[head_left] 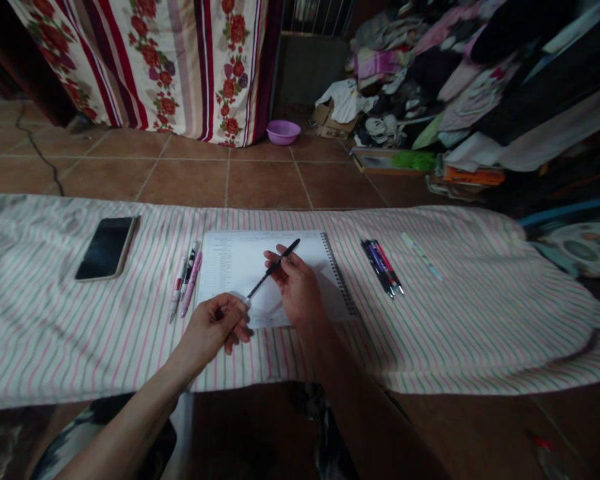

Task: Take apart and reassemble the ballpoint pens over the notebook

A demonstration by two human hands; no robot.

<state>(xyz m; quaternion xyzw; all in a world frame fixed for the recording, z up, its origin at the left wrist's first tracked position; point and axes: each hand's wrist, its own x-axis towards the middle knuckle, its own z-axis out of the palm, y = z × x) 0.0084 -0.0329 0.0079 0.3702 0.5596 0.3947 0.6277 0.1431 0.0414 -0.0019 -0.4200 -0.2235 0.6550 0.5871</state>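
A slim black pen (261, 283) is held slantwise over an open spiral notebook (250, 257). My right hand (300, 290) grips its upper, thicker part between thumb and fingers. At the lower end, my left hand (225, 319) pinches a small whitish piece (247, 302) at the pen's thin tip; I cannot tell whether it is a cap or part of the pen. Left of the notebook lie a pink pen (192, 283) and other pens beside it. To the right, several pens rest together, among them a purple pen (377, 260) and a red pen (389, 265).
A phone (107, 248) lies on the left of the striped cloth (455, 333). A pale green-white pen (423, 255) lies at the right. Beyond, on the tiled floor, are a purple basin (283, 133), a floral curtain (180, 67) and a heap of clothes (380, 63).
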